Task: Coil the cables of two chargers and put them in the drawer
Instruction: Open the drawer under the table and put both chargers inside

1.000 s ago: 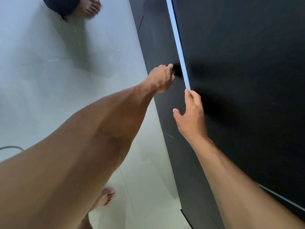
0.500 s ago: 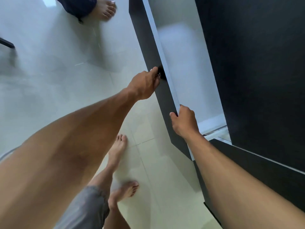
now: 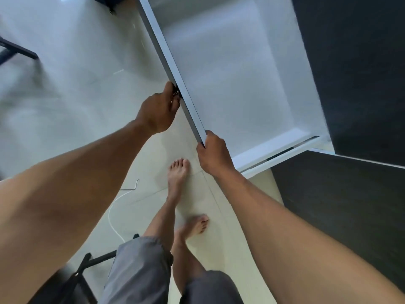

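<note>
Finding: the drawer (image 3: 230,84) now stands drawn well out of the black cabinet (image 3: 355,62). A second ago it was shut, with only the pale top edge of its front showing. Half a second ago it was part open. Its white floor and walls now lie exposed to the right of both grips.

Left grip (image 3: 160,110): fingers curled and pinching the small knob (image 3: 176,93) on the outer face of the drawer front. It has held that knob throughout the pull.

Right grip (image 3: 213,154): fingers curled over the near corner of the drawer front, thumb on the outer side. A second ago these fingers lay straighter against the edge; they now clasp it.

Task items: we see no charger in the drawer and none in either grip. A white cable (image 3: 111,207) lies loose on the floor (image 3: 65,84), below the left grip, passing behind the left forearm toward the person's legs. We judge it to be one of the charger cables, still uncoiled. We cannot see its plug end, nor a second cable.

Assessment: the opening step appears complete or nearly so, since the drawer offers ample room. Coiling and stowing are not yet begun. Both grips are taken up by the drawer, so both must release before any cable can be gathered.

Risk: the loose cable lies near bare feet and could snag.
</note>
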### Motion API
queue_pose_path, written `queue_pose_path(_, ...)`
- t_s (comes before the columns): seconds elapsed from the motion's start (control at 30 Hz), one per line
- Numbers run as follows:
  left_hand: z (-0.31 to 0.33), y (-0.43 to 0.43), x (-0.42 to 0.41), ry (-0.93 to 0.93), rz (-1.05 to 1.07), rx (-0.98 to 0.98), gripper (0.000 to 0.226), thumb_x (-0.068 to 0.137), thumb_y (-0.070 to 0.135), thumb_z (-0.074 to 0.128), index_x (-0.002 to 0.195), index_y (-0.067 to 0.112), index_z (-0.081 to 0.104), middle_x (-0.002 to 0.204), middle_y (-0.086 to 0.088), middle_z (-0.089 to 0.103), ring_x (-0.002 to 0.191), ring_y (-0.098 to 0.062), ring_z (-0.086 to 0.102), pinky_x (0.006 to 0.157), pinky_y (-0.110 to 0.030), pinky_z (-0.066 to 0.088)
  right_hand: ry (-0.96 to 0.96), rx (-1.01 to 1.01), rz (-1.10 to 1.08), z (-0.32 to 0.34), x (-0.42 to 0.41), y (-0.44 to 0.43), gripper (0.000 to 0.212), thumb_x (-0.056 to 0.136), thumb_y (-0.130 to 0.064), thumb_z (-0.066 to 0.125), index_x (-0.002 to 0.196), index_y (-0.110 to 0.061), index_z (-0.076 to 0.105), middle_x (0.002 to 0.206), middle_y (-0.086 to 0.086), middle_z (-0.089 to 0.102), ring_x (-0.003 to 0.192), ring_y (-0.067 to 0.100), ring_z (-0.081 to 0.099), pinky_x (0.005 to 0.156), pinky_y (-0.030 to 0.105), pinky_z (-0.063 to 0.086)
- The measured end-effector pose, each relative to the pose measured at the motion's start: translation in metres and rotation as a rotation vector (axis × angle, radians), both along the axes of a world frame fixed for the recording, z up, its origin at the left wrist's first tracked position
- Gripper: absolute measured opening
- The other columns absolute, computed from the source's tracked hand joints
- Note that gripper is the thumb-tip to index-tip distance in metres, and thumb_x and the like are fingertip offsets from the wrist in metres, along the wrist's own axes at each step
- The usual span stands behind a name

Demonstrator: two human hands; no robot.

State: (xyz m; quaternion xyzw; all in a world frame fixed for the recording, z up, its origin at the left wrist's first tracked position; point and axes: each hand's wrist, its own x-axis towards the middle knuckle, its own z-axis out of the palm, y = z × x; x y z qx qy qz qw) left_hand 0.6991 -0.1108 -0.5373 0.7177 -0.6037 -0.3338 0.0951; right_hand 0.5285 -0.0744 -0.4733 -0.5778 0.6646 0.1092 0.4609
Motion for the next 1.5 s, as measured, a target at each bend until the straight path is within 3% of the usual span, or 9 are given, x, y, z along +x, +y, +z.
queue_pose_path(0.37, -0.001, 0.005, 0.003, 0.079, 0.084, 0.053, 0.023, 0.101, 0.027, 0.028, 0.107, 0.007, 0.037, 0.064, -0.008, 0.046, 0.06, -0.036, 0.042, 0.058, -0.036, 0.03, -0.013, -0.045, -0.066, -0.005, 0.008, 0.01, 0.038, 0.096, -0.016, 0.046, 0.132, -0.006, 0.049, 0.115, 0.016, 0.065, 0.108, 0.035, 0.059, 0.089, 0.039, 0.051)
queue_pose_path(0.53, 0.0, 0.01, -0.001, 0.144, 0.171, 0.103, 0.028, 0.101, 0.038, 0.024, 0.112, 0.015, 0.036, 0.084, -0.017, 0.065, 0.073, -0.042, 0.058, 0.07, -0.047, 0.049, -0.024, -0.033, -0.078, -0.002, 0.008, 0.011, 0.042, 0.098, -0.019, 0.044, 0.137, -0.006, 0.043, 0.128, 0.014, 0.06, 0.119, 0.034, 0.053, 0.095, 0.036, 0.044)
queue_pose_path(0.67, 0.019, 0.031, -0.001, 0.102, 0.237, 0.255, 0.043, 0.101, 0.045, 0.026, 0.131, 0.016, 0.036, 0.095, -0.023, 0.066, 0.09, -0.042, 0.059, 0.082, -0.043, 0.045, -0.028, 0.039, -0.07, 0.022, -0.002, 0.023, 0.047, 0.098, -0.027, 0.043, 0.142, -0.011, 0.036, 0.136, 0.01, 0.053, 0.126, 0.031, 0.048, 0.101, 0.038, 0.042)
queue_pose_path(0.73, 0.039, 0.043, -0.003, 0.067, 0.214, 0.267, 0.041, 0.1, 0.045, 0.03, 0.124, 0.013, 0.043, 0.099, -0.017, 0.068, 0.094, -0.04, 0.059, 0.083, -0.041, 0.044, -0.026, 0.058, -0.032, 0.043, -0.014, 0.03, 0.048, 0.098, -0.03, 0.042, 0.141, -0.012, 0.038, 0.137, 0.009, 0.052, 0.127, 0.03, 0.047, 0.102, 0.038, 0.042)
queue_pose_path(0.87, 0.094, 0.049, -0.009, 0.048, 0.162, 0.227, 0.036, 0.095, 0.04, 0.033, 0.084, 0.012, 0.053, 0.093, -0.012, 0.071, 0.085, -0.037, 0.064, 0.078, -0.04, 0.052, -0.041, 0.027, 0.012, 0.094, -0.034, 0.032, 0.029, 0.097, -0.025, 0.039, 0.113, -0.015, 0.062, 0.115, 0.005, 0.064, 0.109, 0.026, 0.057, 0.091, 0.035, 0.048)
queue_pose_path(1.0, 0.173, 0.044, -0.032, 0.078, 0.156, 0.085, 0.046, 0.101, 0.037, 0.032, 0.084, 0.007, 0.062, 0.089, -0.013, 0.07, 0.081, -0.034, 0.064, 0.077, -0.04, 0.053, -0.044, -0.089, 0.039, 0.158, -0.045, 0.029, 0.027, 0.095, -0.026, 0.038, 0.076, -0.024, 0.057, 0.09, -0.002, 0.063, 0.087, 0.022, 0.058, 0.07, 0.028, 0.045)
queue_pose_path(1.17, 0.286, 0.039, -0.057, 0.114, 0.104, -0.099, 0.045, 0.1, 0.036, 0.033, 0.084, 0.004, 0.061, 0.085, -0.013, 0.068, 0.078, -0.032, 0.061, 0.073, -0.04, 0.052, -0.083, -0.259, 0.014, 0.263, -0.053, 0.019, 0.037, 0.098, -0.036, 0.037, 0.097, -0.011, 0.065, 0.101, 0.006, 0.068, 0.091, 0.027, 0.062, 0.081, 0.036, 0.053)
queue_pose_path(1.3, 0.382, 0.047, -0.079, 0.101, 0.049, -0.266, 0.036, 0.091, 0.024, 0.04, 0.058, 0.01, 0.038, 0.055, -0.004, 0.045, 0.053, -0.021, 0.039, 0.052, -0.032, 0.033, -0.137, -0.38, -0.037, 0.351, -0.066, 0.022, 0.04, 0.096, -0.037, 0.037, 0.088, -0.01, 0.065, 0.09, 0.005, 0.069, 0.082, 0.027, 0.067, 0.08, 0.045, 0.057)
queue_pose_path(1.5, 0.501, 0.035, -0.136, 0.06, -0.15, -0.497, 0.039, 0.086, 0.023, 0.045, 0.051, 0.014, 0.031, 0.047, 0.001, 0.035, 0.048, -0.017, 0.031, 0.049, -0.029, 0.026, -0.074, -0.666, -0.083, 0.465, -0.121, 0.037, 0.043, 0.094, -0.037, 0.04, 0.07, -0.007, 0.059, 0.069, 0.005, 0.063, 0.066, 0.025, 0.059, 0.066, 0.044, 0.052)
